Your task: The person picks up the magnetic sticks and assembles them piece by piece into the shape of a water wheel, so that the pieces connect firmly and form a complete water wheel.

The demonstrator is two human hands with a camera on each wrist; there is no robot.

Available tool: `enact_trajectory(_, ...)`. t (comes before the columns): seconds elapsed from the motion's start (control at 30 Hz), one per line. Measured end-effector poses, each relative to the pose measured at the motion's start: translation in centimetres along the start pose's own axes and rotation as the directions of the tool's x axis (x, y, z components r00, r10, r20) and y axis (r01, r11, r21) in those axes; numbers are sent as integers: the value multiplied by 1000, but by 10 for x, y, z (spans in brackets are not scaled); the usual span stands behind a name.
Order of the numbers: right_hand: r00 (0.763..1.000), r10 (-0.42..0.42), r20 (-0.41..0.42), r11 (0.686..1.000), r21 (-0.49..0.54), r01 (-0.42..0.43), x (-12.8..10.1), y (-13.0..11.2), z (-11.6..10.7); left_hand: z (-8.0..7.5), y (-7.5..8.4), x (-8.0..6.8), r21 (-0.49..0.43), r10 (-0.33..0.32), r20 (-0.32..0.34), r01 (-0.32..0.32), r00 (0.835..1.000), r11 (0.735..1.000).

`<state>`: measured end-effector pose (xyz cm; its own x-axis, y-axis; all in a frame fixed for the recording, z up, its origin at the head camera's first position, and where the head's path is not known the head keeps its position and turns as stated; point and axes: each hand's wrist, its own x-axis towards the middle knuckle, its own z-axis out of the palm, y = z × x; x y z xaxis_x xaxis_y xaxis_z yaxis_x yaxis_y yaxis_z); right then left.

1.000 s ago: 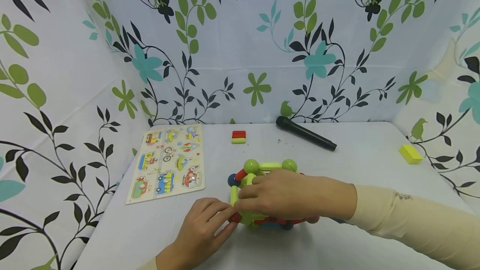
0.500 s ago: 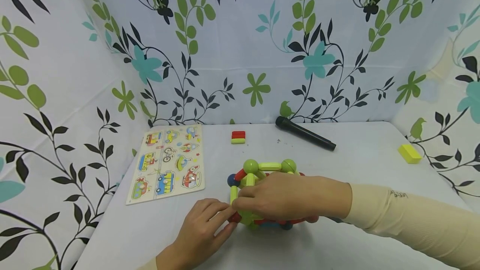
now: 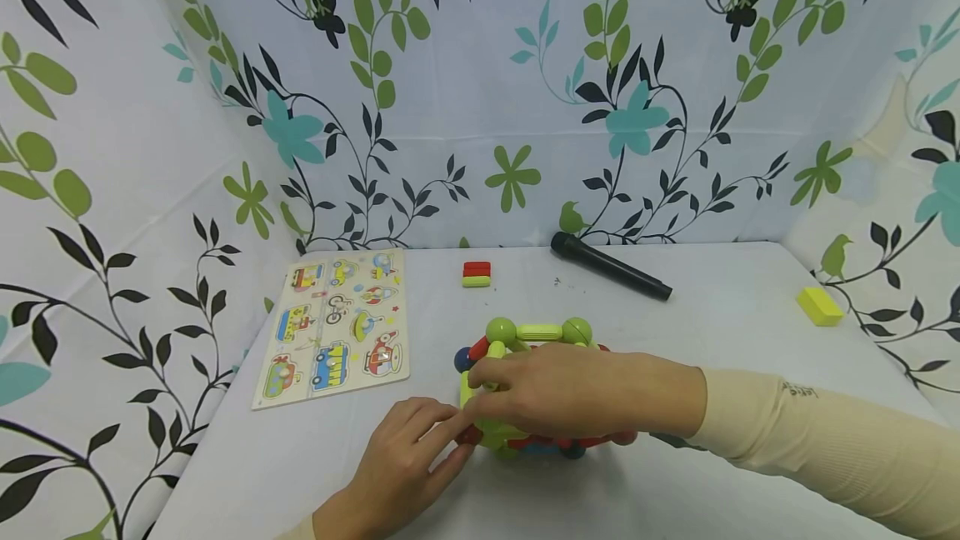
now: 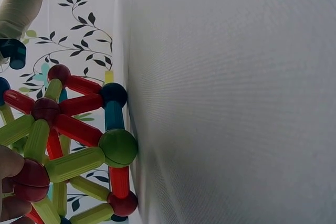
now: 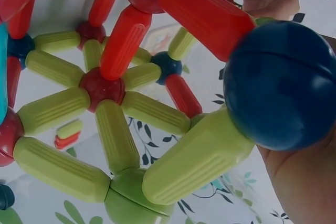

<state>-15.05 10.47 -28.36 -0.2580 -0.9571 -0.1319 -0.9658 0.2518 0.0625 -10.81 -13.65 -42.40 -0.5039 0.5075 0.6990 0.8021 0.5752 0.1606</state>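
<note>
Right hand (image 3: 570, 394) fingers crept up the ball-and-stick toy (image 3: 525, 340), still gripping; left hand (image 3: 405, 461) keeps pinching its near-left red ball (image 3: 471, 435).

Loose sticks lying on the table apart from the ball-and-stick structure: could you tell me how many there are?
2: a red stick and a green stick touching near the back wall; others may be hidden.
</note>
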Motion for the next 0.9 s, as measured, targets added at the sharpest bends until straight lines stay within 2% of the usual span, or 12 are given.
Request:
enact_trajectory(0.53,999,-21,-50,997,-71,18,6,-2,5,2,-2,-2,5,8,-16,-8,1000,1000)
enact_trajectory(0.9,999,-13,-44,996,-88,9,7,-1,6,3,-3,-2,-7,17,-34,-17,999,1000)
